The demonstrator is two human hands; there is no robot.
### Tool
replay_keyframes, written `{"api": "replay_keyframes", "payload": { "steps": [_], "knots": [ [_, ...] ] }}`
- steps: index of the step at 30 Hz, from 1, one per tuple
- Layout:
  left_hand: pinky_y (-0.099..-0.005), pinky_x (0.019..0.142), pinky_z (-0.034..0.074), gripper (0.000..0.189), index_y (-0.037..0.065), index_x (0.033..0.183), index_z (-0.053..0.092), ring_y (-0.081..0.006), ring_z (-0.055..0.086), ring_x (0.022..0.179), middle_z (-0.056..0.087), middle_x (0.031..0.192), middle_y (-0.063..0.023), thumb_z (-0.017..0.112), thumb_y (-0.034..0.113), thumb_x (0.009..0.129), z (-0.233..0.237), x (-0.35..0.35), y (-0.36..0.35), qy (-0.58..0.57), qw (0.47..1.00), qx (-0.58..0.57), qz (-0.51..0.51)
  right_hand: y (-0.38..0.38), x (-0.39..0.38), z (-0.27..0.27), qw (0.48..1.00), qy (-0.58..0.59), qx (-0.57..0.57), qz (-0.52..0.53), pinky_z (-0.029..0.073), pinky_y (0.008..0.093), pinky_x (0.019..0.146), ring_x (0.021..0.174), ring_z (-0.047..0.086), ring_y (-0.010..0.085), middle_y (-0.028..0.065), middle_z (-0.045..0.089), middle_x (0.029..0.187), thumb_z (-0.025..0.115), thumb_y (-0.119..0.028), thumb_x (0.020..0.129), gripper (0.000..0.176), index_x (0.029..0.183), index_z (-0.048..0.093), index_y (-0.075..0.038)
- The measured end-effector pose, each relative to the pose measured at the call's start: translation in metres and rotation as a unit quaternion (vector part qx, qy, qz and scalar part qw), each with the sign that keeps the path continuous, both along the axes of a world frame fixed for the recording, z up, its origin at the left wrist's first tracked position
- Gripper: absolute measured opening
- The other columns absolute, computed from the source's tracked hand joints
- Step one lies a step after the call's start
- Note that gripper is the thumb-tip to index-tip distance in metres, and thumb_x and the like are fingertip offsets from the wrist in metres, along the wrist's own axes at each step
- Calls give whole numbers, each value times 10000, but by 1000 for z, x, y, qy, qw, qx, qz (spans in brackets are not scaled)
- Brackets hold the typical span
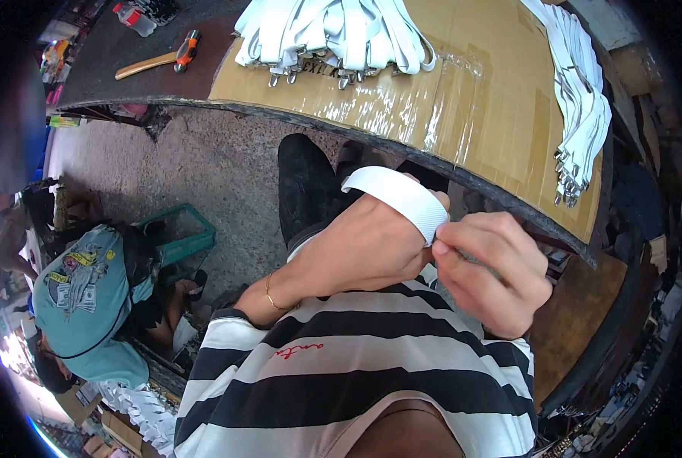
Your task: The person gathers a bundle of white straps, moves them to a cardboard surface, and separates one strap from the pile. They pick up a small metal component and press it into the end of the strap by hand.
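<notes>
Far left, down on the floor: a person in a teal shirt (pixel 89 298), crouched, with a green crate (pixel 184 238) just beside. Can't make out anything inside the crate from here. Up top left on the dark end of the table, a hammer (pixel 158 61) with a wooden handle, plus a bottle (pixel 135 17) near it. Further right, on the cardboard-covered table (pixel 493 114), a bundle of straps (pixel 333 34) with metal clips dangling at the near edge. Well apart from that, at the far right, a second stack of straps (pixel 581 99) laid along the table edge, clips at the lower end.

Now the bit that matters. Left hand (pixel 364 248) curled into a loose fist, with the white strap (pixel 398 195) wrapped over the top of it. Long axis of the strap slanting from upper left down to lower right — pointing straight at the right hand (pixel 493 275). Right hand touching the left, thumb and forefinger pinched tight on the strap's lower end, right at the edge of the fist. So both hands on it, the right one holding the end.

All of this held close in front of the striped shirt (pixel 356 366), above a black shoe (pixel 303 183) and short of the table — not over it.
</notes>
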State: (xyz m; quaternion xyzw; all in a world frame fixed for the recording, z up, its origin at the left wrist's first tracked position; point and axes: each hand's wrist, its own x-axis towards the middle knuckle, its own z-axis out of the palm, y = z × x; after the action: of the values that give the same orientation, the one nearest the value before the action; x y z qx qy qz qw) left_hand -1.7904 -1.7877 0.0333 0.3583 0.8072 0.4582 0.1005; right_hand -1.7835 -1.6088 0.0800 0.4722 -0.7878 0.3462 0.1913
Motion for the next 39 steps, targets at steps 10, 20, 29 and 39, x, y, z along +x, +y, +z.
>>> {"api": "replay_keyframes", "payload": {
  "steps": [10,20,29,39],
  "knots": [
    [-448,813,433,136,15,923,553,-380,556,909,556,880,-148,580,127,850,-2,1,3,2,999,-3,38,10,1,3,989,-112,-91,12,489,289,525,642,604,243,139,618,766,699,80,517,200,660,564,40],
    [-441,815,432,166,17,939,557,-382,539,964,558,952,-146,597,114,811,-1,-3,2,-23,999,26,13,4,-1,-2,993,-73,-78,-58,517,315,582,695,623,267,159,650,828,723,92,531,233,747,641,71],
    [-441,859,443,108,15,946,563,-364,567,938,583,902,-119,557,84,862,-2,-6,6,18,998,-15,56,6,3,-5,973,-186,-139,9,495,313,573,656,598,255,146,630,782,654,116,572,186,739,612,47],
    [-454,946,435,136,13,994,566,-333,606,903,624,964,-142,559,38,860,-2,-10,6,1,993,114,12,6,2,-7,939,-249,-218,-95,484,285,666,730,613,214,166,652,873,674,143,672,198,841,631,49]
  ]
}}
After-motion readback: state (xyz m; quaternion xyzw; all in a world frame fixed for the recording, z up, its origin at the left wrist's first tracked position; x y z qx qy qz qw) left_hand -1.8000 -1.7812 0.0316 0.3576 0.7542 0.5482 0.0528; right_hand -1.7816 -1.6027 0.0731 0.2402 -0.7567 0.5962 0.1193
